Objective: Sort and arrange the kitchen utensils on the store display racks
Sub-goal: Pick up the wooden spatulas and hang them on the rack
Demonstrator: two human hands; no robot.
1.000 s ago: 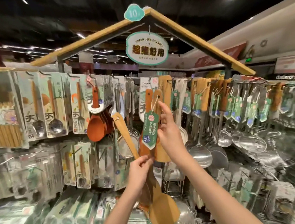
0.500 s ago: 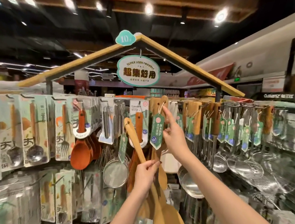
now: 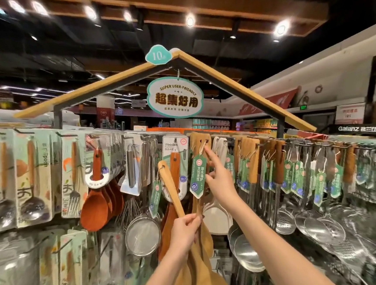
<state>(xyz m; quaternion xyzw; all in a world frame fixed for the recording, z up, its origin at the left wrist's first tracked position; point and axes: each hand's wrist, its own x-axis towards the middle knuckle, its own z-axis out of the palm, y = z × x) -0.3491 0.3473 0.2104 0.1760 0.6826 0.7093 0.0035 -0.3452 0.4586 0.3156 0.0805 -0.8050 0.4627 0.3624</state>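
My left hand (image 3: pixel 185 231) grips the handle of a light wooden spatula (image 3: pixel 171 189), its handle end up and to the left, its blade down by my forearm. A green tag (image 3: pixel 156 198) dangles from its string. My right hand (image 3: pixel 219 178) reaches up to the hanging wooden spatulas (image 3: pixel 199 141) on the rack hook, its fingertips at the string loop of one, whose green price tag (image 3: pixel 198 175) hangs beside my fingers.
The rack carries packaged spoons (image 3: pixel 32 178) at left, orange wooden scoops (image 3: pixel 95 207), a mesh strainer (image 3: pixel 143 236), steel ladles and skimmers (image 3: pixel 285 222) at right. A house-shaped wooden frame (image 3: pixel 234 86) with an oval sign (image 3: pixel 175 98) stands overhead.
The view has tilted upward, so the rack sits lower in frame. My right hand has climbed to the top of the hanging spatulas. My left hand still holds the spatula.
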